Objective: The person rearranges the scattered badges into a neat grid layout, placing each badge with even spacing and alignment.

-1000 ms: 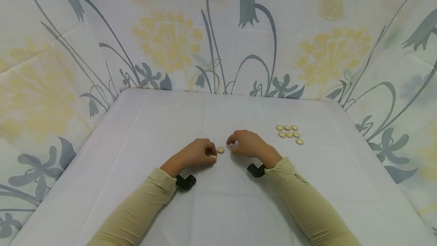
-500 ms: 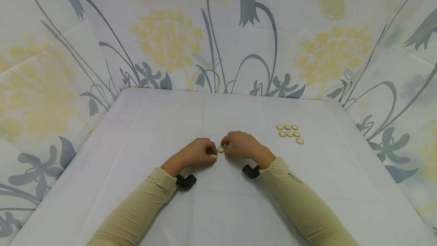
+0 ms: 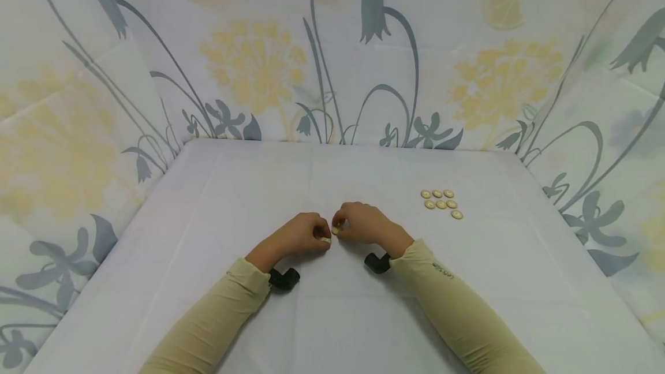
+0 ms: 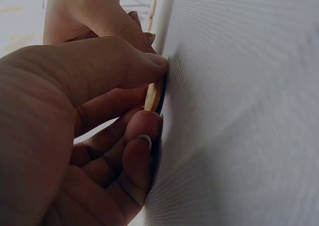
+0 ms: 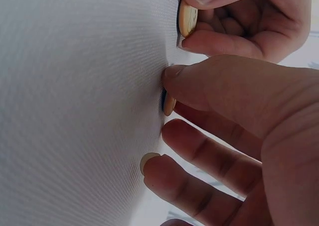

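My left hand (image 3: 301, 232) pinches a small round wooden button (image 5: 188, 19) between thumb and forefinger, low over the white cloth. Its pale face carries small dark dots, and part of the rim is covered by the fingers. Just to its right, my right hand (image 3: 363, 223) holds a second wooden button (image 5: 169, 104) by thumb and fingertips at the cloth, with much of it hidden behind the thumb. The fingertips of both hands are close together, with a narrow gap between the two buttons in the head view.
Several similar wooden buttons (image 3: 441, 205) lie flat to the right of my right hand, in two short rows with one more below. White cloth (image 3: 260, 178) covers the table. Flower-printed fabric walls (image 3: 332, 56) rise at the back and sides. Black wrist mounts (image 3: 284, 279) sit under both cuffs.
My right hand has moved left to the loose button and now grips it, partly covering it. The left hand stays nearly in place with its button. The group at the right is unchanged.
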Demonstrator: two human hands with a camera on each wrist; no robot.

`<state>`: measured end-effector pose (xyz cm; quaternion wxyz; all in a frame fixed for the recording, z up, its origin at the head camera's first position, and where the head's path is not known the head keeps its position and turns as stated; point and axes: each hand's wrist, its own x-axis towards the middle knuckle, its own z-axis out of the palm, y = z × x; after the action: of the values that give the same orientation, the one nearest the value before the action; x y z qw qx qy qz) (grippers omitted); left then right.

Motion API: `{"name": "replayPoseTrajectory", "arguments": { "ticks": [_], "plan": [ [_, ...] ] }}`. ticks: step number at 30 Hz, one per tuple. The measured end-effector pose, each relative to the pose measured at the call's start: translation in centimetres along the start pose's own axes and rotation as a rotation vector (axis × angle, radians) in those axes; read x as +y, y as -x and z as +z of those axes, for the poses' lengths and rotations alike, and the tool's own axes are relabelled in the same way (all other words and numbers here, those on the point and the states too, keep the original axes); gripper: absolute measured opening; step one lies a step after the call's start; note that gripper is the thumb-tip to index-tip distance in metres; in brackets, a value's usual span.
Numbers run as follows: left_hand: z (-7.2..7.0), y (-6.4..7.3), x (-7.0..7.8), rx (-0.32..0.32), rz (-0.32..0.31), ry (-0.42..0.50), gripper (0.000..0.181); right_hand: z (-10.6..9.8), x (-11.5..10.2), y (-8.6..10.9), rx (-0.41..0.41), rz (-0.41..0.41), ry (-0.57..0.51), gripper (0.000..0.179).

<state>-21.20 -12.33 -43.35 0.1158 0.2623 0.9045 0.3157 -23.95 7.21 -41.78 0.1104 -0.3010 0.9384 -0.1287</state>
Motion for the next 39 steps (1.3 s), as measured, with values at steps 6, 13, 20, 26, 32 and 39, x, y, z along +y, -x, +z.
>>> {"name": "replayPoseTrajectory", "arguments": {
  "ticks": [6, 13, 20, 26, 32, 39],
  "plan": [
    [0.1, 0.1, 0.0, 0.006, 0.001, -0.006, 0.007, -0.1, 0.1, 0.1, -0.010, 0.012, -0.008, 0.015],
    [0.0, 0.1, 0.0, 0.013, 0.006, -0.010, 0.006, -0.6, 0.0, 0.3, -0.033, 0.017, -0.048, 0.015],
    [0.1, 0.0, -0.1, 0.014, 0.016, -0.005, 0.007, -0.7, 0.2, 0.3, -0.051, 0.022, -0.046, 0.013],
    [0.1, 0.0, -0.3, 0.023, 0.020, -0.024, 0.006, -0.7, 0.8, 0.4, -0.036, 0.030, -0.056, 0.014],
    [0.2, -0.1, -0.4, 0.020, 0.014, -0.026, 0.005, -0.8, 1.2, 0.7, 0.014, -0.002, -0.064, 0.020],
    [0.2, 0.0, -0.2, 0.023, 0.029, -0.030, 0.005, -1.0, 2.1, 1.4, 0.056, 0.001, -0.071, 0.018]
  ]
}}
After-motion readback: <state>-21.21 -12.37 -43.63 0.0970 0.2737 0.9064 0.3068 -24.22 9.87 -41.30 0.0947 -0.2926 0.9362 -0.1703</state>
